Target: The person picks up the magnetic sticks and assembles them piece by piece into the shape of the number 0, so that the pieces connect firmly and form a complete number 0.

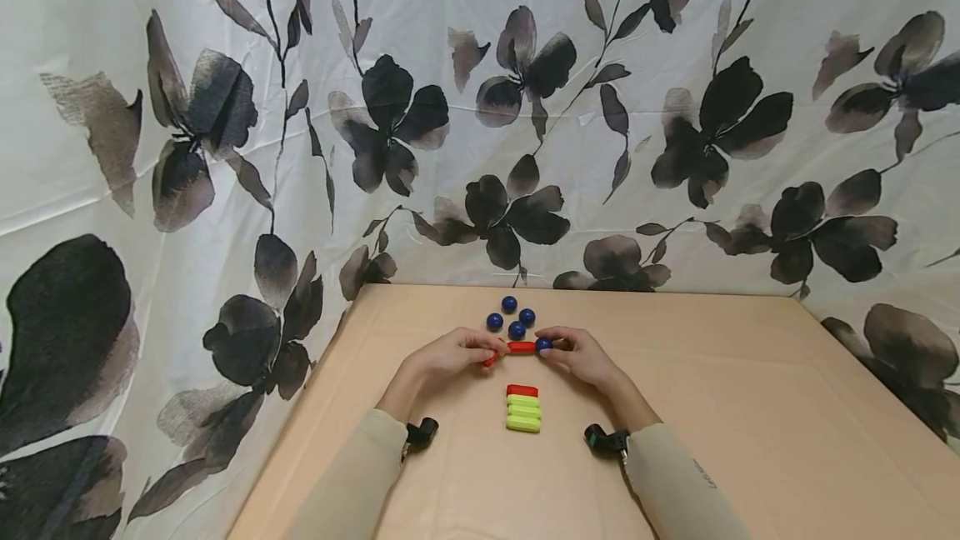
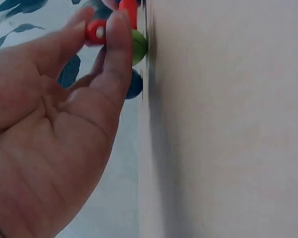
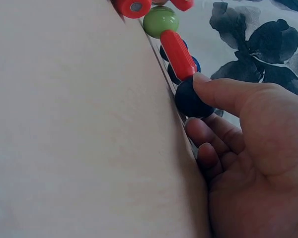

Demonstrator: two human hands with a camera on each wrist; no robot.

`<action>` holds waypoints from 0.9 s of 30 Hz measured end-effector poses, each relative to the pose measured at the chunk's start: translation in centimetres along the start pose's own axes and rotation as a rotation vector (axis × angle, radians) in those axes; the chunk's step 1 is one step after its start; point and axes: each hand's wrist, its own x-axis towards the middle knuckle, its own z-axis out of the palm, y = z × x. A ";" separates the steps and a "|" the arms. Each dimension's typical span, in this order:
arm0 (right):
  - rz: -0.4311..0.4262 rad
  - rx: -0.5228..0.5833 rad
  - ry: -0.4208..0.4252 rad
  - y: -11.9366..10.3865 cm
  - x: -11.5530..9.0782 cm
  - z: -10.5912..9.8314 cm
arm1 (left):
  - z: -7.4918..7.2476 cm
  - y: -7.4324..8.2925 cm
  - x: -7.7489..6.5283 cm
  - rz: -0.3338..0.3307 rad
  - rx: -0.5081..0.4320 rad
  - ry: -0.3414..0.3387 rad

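Observation:
My left hand (image 1: 459, 350) pinches a short red stick (image 2: 96, 31) between thumb and fingers; a pale dot shows on its end in the left wrist view. My right hand (image 1: 581, 354) pinches a dark blue ball (image 3: 192, 98) between thumb and fingers. That ball sits against one end of another red stick (image 1: 521, 347). At this stick's other end is a green ball (image 3: 161, 22), seen in both wrist views but hidden by the left fingers in the head view. The left fingertips are close beside the green ball.
Several loose blue balls (image 1: 517, 330) lie just beyond the hands. Nearer me, a red stick (image 1: 522, 390) lies alongside several yellow-green sticks (image 1: 523, 412) in a row. The tan table (image 1: 750, 407) meets a floral cloth (image 1: 600, 215) at its back edge.

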 end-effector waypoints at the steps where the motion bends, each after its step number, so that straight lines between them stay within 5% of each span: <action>1: 0.001 0.002 0.002 0.5 0.2 0.1 | -0.1 -0.2 0.0 -0.009 -0.028 -0.016; 8: 0.005 -0.007 0.015 2.3 0.9 0.3 | 0.0 -0.7 -0.2 -0.095 -0.119 -0.115; 20: -0.011 -0.014 -0.005 -1.9 -0.9 0.2 | 0.7 -0.4 0.0 -0.124 -0.043 -0.088; 27: -0.011 -0.013 0.003 -2.3 -1.4 0.5 | 0.9 -0.2 -0.3 -0.129 -0.024 -0.066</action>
